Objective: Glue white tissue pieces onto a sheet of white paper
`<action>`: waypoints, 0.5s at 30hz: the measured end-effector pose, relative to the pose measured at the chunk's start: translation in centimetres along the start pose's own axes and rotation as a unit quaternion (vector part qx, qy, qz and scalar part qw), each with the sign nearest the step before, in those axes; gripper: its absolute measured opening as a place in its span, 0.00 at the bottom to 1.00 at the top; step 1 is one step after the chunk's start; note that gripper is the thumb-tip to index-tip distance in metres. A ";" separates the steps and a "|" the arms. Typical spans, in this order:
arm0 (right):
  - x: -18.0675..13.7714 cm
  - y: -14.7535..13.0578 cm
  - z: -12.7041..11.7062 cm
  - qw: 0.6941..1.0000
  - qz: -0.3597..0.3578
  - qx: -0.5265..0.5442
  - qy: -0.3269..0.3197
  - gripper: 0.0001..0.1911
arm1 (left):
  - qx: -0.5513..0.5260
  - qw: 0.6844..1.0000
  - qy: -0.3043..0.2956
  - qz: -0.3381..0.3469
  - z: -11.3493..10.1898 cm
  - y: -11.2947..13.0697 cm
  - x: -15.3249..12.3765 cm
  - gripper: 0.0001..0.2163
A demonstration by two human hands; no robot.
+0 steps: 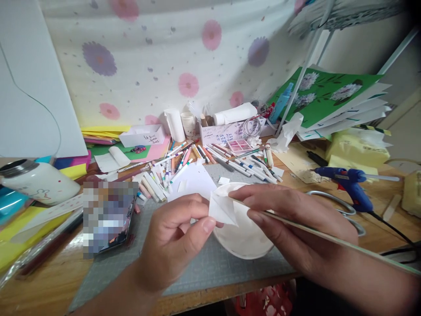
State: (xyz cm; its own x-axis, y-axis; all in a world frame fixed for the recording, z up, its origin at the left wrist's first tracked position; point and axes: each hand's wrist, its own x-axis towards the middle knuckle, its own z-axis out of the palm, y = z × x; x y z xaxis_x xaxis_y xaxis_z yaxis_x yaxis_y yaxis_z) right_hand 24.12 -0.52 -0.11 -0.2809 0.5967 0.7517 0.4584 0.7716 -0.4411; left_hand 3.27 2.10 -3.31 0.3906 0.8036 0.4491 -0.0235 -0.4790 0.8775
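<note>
A small, creased white paper [223,210] lies at two o'clock from the left hand [171,241], which pinches it between thumb and fingers. It is at nine o'clock from the right hand [296,204] — which grips a thin stick [329,238] reaching the paper's edge. A white bowl [245,251] sits at the paper's five o'clock, on the worktop's [62,281] grey mat [197,278].

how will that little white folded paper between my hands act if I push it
The white paper would probably bend easily, since it looks thin and creased. It's likely very light too: it's small, and your left hand holds it in a fingertip pinch.
</note>
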 end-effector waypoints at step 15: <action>-1.9 3.1 -2.2 0.985 0.060 -0.120 -0.110 0.06 | 0.024 0.996 -0.039 0.074 -0.9 -0.4 0.4 0.10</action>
State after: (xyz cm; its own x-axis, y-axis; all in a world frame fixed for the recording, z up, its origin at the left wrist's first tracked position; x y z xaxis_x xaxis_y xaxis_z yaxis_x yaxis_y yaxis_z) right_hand 27.89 0.24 -1.79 -0.3754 0.7342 0.5657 0.6788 0.6334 -0.3716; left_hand 2.57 2.90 -3.32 0.4572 0.6938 0.5565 -0.0429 -0.6077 0.7930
